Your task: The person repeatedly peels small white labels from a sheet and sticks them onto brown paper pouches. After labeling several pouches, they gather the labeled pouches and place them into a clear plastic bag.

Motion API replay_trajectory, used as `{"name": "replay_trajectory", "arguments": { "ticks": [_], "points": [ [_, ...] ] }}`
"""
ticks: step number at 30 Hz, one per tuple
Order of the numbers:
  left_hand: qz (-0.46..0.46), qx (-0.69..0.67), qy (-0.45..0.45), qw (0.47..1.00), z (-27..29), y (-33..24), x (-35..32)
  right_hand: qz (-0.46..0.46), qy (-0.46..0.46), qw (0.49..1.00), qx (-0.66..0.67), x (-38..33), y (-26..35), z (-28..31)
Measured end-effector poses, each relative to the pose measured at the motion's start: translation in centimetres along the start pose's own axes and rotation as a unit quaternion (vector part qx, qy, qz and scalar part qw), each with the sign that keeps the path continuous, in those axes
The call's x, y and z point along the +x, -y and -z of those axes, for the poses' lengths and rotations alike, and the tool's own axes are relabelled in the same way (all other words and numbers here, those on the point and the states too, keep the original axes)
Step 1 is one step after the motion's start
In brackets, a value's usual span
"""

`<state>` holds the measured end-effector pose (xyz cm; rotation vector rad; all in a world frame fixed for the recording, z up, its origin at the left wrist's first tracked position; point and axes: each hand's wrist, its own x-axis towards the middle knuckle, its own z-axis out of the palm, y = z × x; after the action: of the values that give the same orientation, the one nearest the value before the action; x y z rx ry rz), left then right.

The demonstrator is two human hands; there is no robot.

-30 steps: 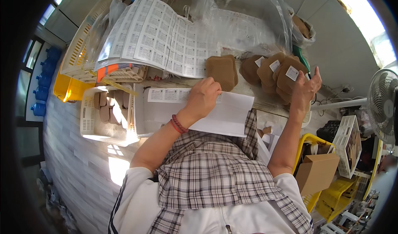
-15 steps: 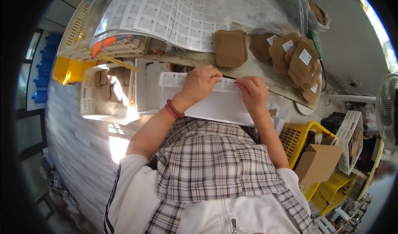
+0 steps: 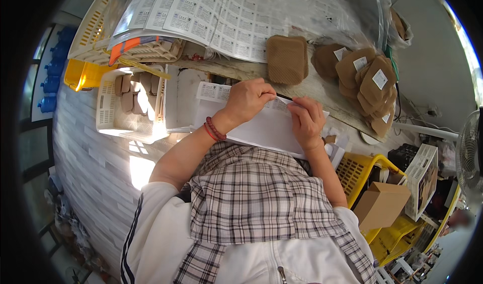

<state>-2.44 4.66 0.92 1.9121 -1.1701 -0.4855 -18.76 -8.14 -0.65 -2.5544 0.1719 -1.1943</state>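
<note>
A white label sheet point(image 3: 241, 125), with a strip of printed labels along its far edge, lies across my lap against the bench. My left hand point(image 3: 248, 102) pinches the far edge of this sheet with closed fingers. To its right, my right hand point(image 3: 308, 123) also closes its fingertips at the sheet's edge; whether a loose label is between them is too small to tell. Just beyond my hands stands a stack of brown textured pads point(image 3: 287, 60). Farther right lies a heap of brown pads point(image 3: 375, 85), several with a white label on top.
Large printed label sheets point(image 3: 201, 17) spread over the far left of the wooden bench point(image 3: 226, 73). A white basket point(image 3: 108, 105) with brown pads stands at left. Yellow crates point(image 3: 347, 168) and a cardboard box point(image 3: 382, 203) are at right, near a fan point(image 3: 470, 148).
My right hand has shifted slightly down, turning its fingers at the sheet's edge. My left hand stays on the sheet. The whole view has shifted a little.
</note>
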Motion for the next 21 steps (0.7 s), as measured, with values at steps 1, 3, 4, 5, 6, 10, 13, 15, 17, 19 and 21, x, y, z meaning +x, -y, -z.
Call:
{"name": "replay_trajectory", "arguments": {
  "ticks": [1,3,4,5,6,10,13,15,17,19,21],
  "points": [
    [0.006,0.000,0.005,1.000,0.0,0.1,0.2,0.004,0.004,1.000,0.010,0.0,0.1,0.0],
    [0.029,-0.010,0.021,0.999,0.1,0.2,0.4,0.012,0.012,0.999,0.029,-0.1,0.4,0.1],
    [0.047,-0.021,0.033,0.998,0.2,0.3,0.6,-0.016,0.014,0.998,0.057,-0.1,0.4,0.2],
    [0.064,-0.031,0.045,0.996,0.4,0.3,0.8,-0.044,0.017,0.995,0.086,-0.3,0.6,0.3],
    [0.066,-0.032,0.049,0.996,0.6,0.4,0.9,-0.071,0.020,0.991,0.114,-0.4,0.8,0.5],
    [0.031,0.042,0.036,0.998,0.7,-0.2,0.9,-0.357,-0.050,0.810,0.462,0.0,0.2,1.0],
    [-0.051,0.102,-0.007,0.993,0.8,-0.9,0.9,-0.418,-0.050,0.761,0.493,2.5,-2.7,1.2],
    [-0.115,0.120,-0.040,0.985,0.7,-0.9,1.3,-0.428,-0.019,0.778,0.459,4.9,-4.2,0.5],
    [-0.183,0.130,-0.076,0.971,0.5,-0.8,2.1,-0.410,0.024,0.812,0.415,7.2,-5.5,-0.9],
    [-0.171,0.125,-0.046,0.976,0.0,-0.3,2.4,-0.403,0.064,0.834,0.372,8.7,-6.7,-2.4],
    [-0.169,0.123,-0.035,0.977,-0.2,0.0,2.8,-0.406,0.102,0.847,0.328,9.4,-7.8,-3.7]
  ]
}}
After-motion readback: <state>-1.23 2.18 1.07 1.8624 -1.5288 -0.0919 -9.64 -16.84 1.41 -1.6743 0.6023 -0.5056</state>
